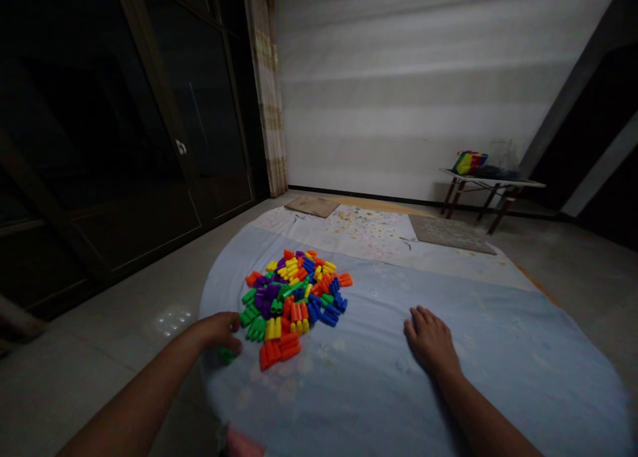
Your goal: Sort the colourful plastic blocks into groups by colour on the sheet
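My left hand [219, 332] is at the left edge of the pile of plastic building blocks [298, 281], beside its green blocks [256, 329]. Its thumb and fingers are curved with a gap between them, and I see nothing held there. Just below that hand, a loose green block [226, 356] lies near the cloth's edge, partly covered. The pile mixes orange, yellow, green, blue and purple pieces. Nearest to me in it are orange blocks [279, 351]. My right hand [431, 341] rests palm down on the cloth, well to the right of the pile, fingers stretched out and without anything in it.
A pale blue cloth [359, 390] covers the rounded table. Toward its far side lie a brown mat [312, 206] and a grey-brown mat [452, 234]. A small side table [518, 181] by the wall bears a colourful bag [469, 162]. Dark glass doors stand at left.
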Motion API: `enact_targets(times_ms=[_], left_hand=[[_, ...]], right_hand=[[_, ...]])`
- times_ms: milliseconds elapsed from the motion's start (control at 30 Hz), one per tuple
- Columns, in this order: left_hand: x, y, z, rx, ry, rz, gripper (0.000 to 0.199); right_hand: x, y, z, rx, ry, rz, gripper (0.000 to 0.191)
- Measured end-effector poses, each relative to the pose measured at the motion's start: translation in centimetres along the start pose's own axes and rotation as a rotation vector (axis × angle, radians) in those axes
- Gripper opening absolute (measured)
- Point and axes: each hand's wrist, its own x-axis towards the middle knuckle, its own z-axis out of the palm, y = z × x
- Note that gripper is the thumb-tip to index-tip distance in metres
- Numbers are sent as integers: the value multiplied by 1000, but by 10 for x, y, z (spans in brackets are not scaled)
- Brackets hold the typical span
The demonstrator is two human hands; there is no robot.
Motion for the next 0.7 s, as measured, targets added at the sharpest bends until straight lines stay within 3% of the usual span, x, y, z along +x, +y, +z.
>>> enact_targets(times_ms=[167,333,533,700], left_hand=[[0,-12,19,-36,-82,-51,26],[-2,-12,28,-69,-69,-39,27],[-12,-11,22,-90,15,31,26],[-25,-16,20,-126,-39,48,28]], right_hand=[[0,-2,-2,-7,8,-2,45],[0,-2,0,-7,17,5,45],[1,0,2,-6,7,11,45],[1,0,0,-1,3,4,46]])
